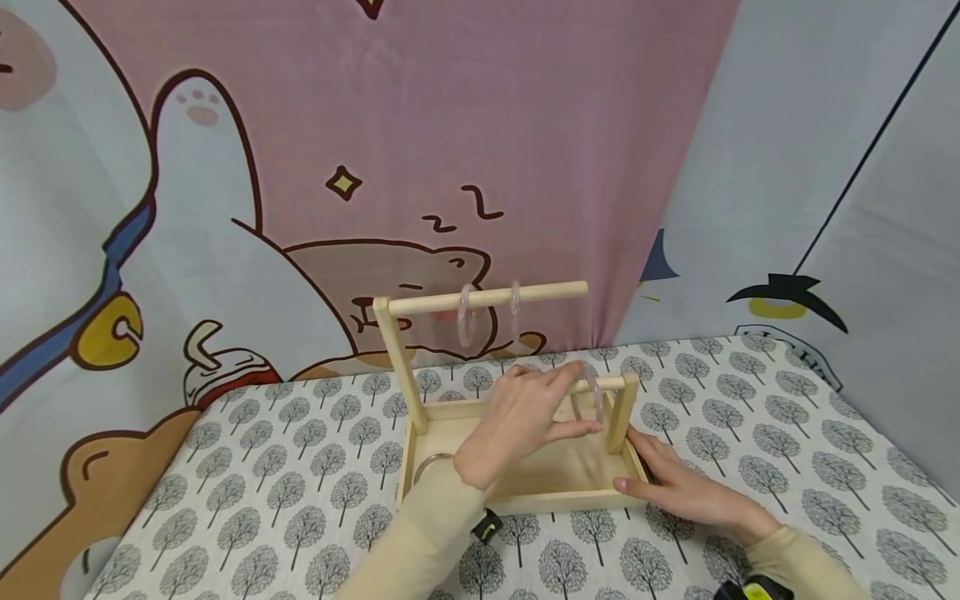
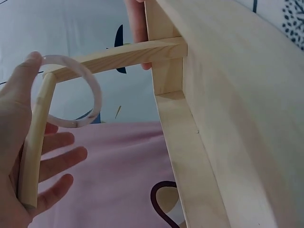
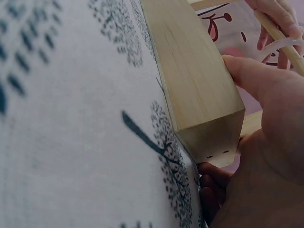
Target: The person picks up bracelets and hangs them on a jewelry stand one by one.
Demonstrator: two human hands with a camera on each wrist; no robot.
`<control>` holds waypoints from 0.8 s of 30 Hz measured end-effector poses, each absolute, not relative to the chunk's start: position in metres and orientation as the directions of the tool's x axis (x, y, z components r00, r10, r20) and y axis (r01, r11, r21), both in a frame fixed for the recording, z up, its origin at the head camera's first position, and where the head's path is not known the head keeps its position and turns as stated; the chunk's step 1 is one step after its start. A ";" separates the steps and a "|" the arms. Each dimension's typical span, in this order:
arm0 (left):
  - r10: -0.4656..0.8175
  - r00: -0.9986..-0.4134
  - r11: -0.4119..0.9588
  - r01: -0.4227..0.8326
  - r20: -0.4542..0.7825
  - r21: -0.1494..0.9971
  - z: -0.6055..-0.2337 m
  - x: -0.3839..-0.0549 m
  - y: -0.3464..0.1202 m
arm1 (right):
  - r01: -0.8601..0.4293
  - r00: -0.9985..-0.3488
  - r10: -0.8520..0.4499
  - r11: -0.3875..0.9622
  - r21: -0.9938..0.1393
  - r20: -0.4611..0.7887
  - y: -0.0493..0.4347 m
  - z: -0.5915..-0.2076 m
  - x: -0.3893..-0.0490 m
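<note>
A pale wooden jewelry stand (image 1: pixel 543 502) has a tray base, a long upper bar (image 1: pixel 547 292) and a shorter, lower bar (image 2: pixel 35 147). My left hand (image 1: pixel 521 412) holds a translucent pinkish bangle (image 2: pixel 97 95) between thumb and fingertips, around the lower bar near its post (image 1: pixel 621 412). Two similar bangles, one whitish bangle (image 1: pixel 465 321) and another bangle (image 1: pixel 515 308), hang apart on the upper bar. My right hand (image 1: pixel 678 483) grips the tray's right end, its thumb (image 3: pixel 251 71) on the rim. Another bangle (image 1: pixel 431 458) lies in the tray's left part, half hidden by my left arm.
A tree-patterned cloth (image 1: pixel 315 500) covers the table under the stand. Behind hangs a cartoon-printed curtain (image 1: pixel 450 125). The upper bar stands on a tall left post (image 1: pixel 401 367), its right end free.
</note>
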State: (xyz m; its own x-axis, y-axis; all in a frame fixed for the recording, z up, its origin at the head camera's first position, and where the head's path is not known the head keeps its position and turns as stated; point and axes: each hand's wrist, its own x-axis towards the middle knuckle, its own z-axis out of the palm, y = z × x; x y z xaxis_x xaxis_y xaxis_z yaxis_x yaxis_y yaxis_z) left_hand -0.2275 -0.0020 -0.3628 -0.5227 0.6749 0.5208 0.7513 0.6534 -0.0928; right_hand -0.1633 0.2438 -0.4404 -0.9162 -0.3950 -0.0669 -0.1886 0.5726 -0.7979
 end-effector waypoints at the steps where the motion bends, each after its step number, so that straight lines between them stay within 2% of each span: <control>1: 0.674 -0.525 0.660 0.744 0.520 -0.104 -0.363 -0.227 -0.002 | -0.186 -0.916 -0.394 0.572 -0.799 -0.069 0.244 -0.441 -0.163; 8: 0.666 -0.542 0.694 0.701 0.511 -0.161 -0.364 -0.226 0.001 | -0.193 -0.918 -0.392 0.574 -0.796 -0.060 0.243 -0.443 -0.162; 24: 0.670 -0.573 0.691 0.714 0.472 -0.114 -0.360 -0.225 -0.001 | -0.208 -0.910 -0.411 0.570 -0.795 -0.057 0.244 -0.442 -0.166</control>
